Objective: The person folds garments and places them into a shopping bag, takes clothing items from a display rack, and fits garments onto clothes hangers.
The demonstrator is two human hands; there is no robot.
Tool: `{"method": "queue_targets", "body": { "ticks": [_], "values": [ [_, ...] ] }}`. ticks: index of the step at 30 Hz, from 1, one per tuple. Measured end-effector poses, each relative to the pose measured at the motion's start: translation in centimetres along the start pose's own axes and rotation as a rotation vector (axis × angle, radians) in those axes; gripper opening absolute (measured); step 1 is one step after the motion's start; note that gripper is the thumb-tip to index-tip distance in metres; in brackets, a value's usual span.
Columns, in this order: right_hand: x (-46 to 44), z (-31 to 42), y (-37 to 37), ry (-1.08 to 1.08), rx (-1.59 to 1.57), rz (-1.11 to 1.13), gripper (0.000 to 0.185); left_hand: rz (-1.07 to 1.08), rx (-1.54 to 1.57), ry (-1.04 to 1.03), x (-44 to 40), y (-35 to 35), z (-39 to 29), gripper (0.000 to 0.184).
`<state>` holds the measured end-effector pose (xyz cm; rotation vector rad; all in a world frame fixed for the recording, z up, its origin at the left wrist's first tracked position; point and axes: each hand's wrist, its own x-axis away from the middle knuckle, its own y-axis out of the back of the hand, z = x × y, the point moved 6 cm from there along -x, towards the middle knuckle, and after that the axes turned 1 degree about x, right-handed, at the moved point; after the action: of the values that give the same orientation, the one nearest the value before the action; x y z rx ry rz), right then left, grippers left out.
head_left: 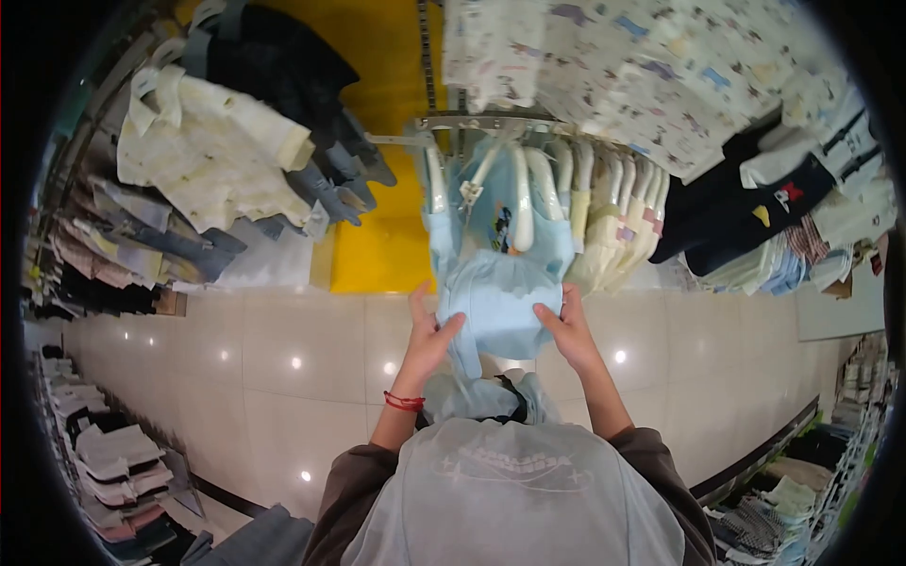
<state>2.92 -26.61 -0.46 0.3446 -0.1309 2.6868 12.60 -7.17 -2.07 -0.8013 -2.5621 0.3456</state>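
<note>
In front of my chest I hold a light blue garment point(505, 300) by its two sides. My left hand point(432, 338), with a red cord bracelet at the wrist, grips its left edge, thumb on top. My right hand point(568, 330) pinches the right edge the same way; its other fingers are partly hidden behind the cloth. Just beyond hangs a light blue sleeveless top point(547, 241) with a small dark print, on a white hanger point(521, 203). Whether the held cloth is a separate piece or joined to that top, I cannot tell.
Cream garments point(609, 236) hang right of the blue ones on a metal rail point(486, 121). A pale yellow shirt point(203, 146) hangs left, a navy garment point(755, 212) right. Folded clothes point(118, 462) are stacked lower left. Tiled floor point(302, 349) lies below.
</note>
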Motion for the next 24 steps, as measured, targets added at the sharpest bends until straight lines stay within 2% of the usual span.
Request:
{"method": "queue_targets", "body": {
  "ticks": [2, 3, 5, 6, 9, 11, 12, 14, 15, 17, 18, 20, 21, 23, 24],
  "values": [
    [1.5, 1.7, 1.4, 0.125, -0.136, -0.029, 0.052, -0.025, 0.081, -0.107, 0.7, -2.3, -1.1, 0.060],
    [2.3, 2.6, 1.9, 0.187, -0.207, -0.042, 0.055, 0.031, -0.103, -0.179, 0.9, -3.2, -1.3, 0.058],
    [3.5, 3.4, 3.5, 0.327, 0.118, 0.001, 0.058, 0.148, -0.468, -0.321, 1.3, -5.0, -1.5, 0.055],
    [4.3, 3.6, 4.0, 0.391, 0.284, 0.022, 0.059, 0.115, -0.574, -0.372, 1.9, -6.2, -2.2, 0.053],
    [7.0, 3.5, 5.6, 0.217, 0.662, -0.023, 0.055, 0.040, -0.918, -0.494, 4.0, -9.9, -3.2, 0.047],
    [7.7, 3.0, 7.4, 0.251, 0.895, -0.058, 0.045, 0.012, -1.187, -0.540, 4.6, -11.0, -2.0, 0.042],
    [8.0, 2.9, 8.2, 0.267, 1.011, -0.074, 0.040, 0.066, -1.211, -0.500, 4.8, -11.4, -1.6, 0.038],
    [9.2, 4.2, 9.4, 0.469, 0.993, -0.121, 0.033, 0.167, -1.258, -0.420, 5.0, -11.7, -1.2, 0.030],
    [9.9, 5.1, 9.8, 0.571, 0.983, -0.146, 0.030, 0.237, -1.175, -0.346, 5.5, -11.8, -1.2, 0.025],
    [10.5, 5.8, 9.9, 0.459, 0.523, 0.120, 0.022, 0.375, -1.007, -0.204, 6.4, -12.2, -1.7, 0.021],
    [11.0, 6.2, 9.8, 0.397, 0.292, 0.246, 0.019, 0.488, -0.719, -0.252, 6.7, -12.9, -2.1, 0.025],
    [12.1, 6.4, 10.0, 0.253, 0.229, 0.279, 0.012, 0.685, -0.123, -0.316, 7.4, -13.7, -2.2, 0.038],
    [12.6, 6.1, 10.0, 0.180, 0.198, 0.292, 0.010, 0.684, 0.096, -0.167, 7.3, -13.7, -0.3, 0.047],
    [12.4, 5.7, 10.6, 0.134, 0.098, 0.125, 0.010, 0.666, 0.521, 0.141, 7.7, -13.7, 5.2, 0.063],
    [12.3, 5.5, 11.4, 0.118, 0.049, 0.035, 0.011, 0.654, 0.434, 0.157, 7.8, -13.3, 7.6, 0.068]
  ]
}}
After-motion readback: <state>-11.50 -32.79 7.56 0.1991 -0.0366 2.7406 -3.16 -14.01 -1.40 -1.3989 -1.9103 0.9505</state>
